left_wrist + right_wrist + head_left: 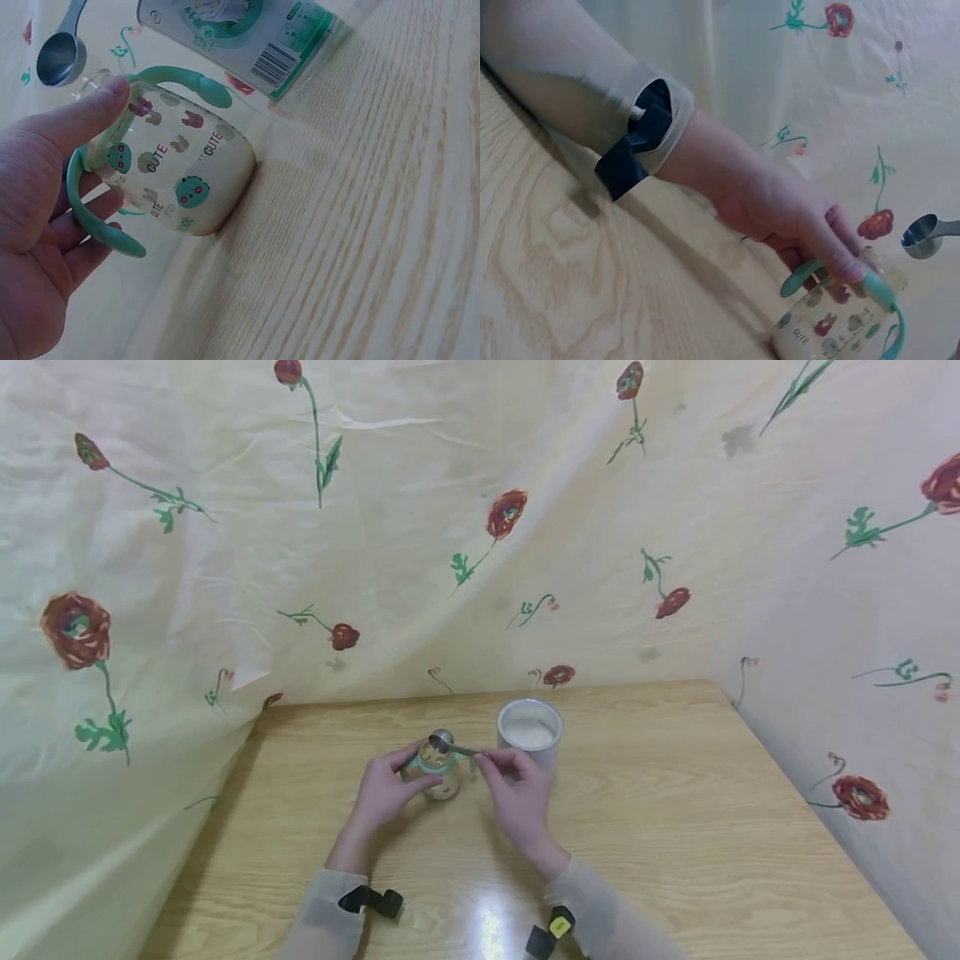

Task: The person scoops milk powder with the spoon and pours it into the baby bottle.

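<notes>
**Spoon (61,58) over bottle (184,161) mouth, with both hands engaged**

Gripping the clear bottle near its neck with the left hand (386,789), with the thumb across the near side and fingers round behind, close in by the green handles (112,235). Dotted with little cartoon prints and the word CUTE, and planted upright on the wooden table (675,793). And over to the right hand (517,789): pinching the metal spoon by its handle between thumb and fingers! Holding the round bowl just above the bottle's open mouth, apart from it in both wrist views. Right alongside, partly behind the right hand: a white canister (552,750), open at the top, with white contents (528,732) inside. All across the back: pale cloth (405,543) printed with red flowers.
</notes>
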Demonstrator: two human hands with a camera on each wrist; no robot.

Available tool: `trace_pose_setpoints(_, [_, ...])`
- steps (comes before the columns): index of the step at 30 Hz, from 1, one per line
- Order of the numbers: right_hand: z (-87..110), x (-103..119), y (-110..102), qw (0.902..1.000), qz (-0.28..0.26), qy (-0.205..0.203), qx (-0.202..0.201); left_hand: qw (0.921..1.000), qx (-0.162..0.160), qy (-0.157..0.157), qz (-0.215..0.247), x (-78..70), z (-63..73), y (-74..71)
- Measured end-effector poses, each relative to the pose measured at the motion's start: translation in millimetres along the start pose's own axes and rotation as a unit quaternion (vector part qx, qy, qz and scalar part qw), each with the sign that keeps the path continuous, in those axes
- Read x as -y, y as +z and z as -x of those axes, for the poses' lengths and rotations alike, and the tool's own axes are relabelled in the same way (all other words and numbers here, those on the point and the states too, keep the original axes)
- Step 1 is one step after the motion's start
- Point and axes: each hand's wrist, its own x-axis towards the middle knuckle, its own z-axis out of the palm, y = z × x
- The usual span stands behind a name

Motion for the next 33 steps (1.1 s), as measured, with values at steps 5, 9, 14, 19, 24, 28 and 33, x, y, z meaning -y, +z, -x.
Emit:
trace_pose_setpoints(5, [-4.3,8,-4,0.9994,-0.023,0.027,0.000,0.9999,0.008,0.000,-0.016,-0.8,1.3,-1.7])
trace_pose_setpoints(9, [-8.5,17,-10,0.9991,-0.034,0.027,-0.003,0.9994,0.010,0.007,-0.032,-3.4,2.3,-4.3])
trace_pose_setpoints(14, [-17.0,22,-18,0.9981,-0.047,0.030,-0.026,0.9994,-0.002,0.012,-0.034,-10.1,1.4,-7.1])
trace_pose_setpoints(19, [-29.8,26,-31,0.9964,-0.045,0.045,-0.056,0.9991,-0.018,0.034,-0.019,-17.8,-0.8,-8.5])
trace_pose_setpoints(24, [-44.4,26,-51,0.9941,-0.035,0.072,-0.074,0.9969,-0.040,0.068,-0.006,-27.6,-0.9,-6.9])
trace_pose_setpoints(28, [-54.9,28,-68,0.9931,-0.011,0.094,-0.069,0.9933,-0.069,0.091,0.012,-37.8,-0.5,-2.4])
trace_pose_setpoints(33, [-63.3,29,-86,0.9931,0.036,0.099,-0.050,0.9857,-0.090,0.135,0.045,-51.8,-0.1,6.8])
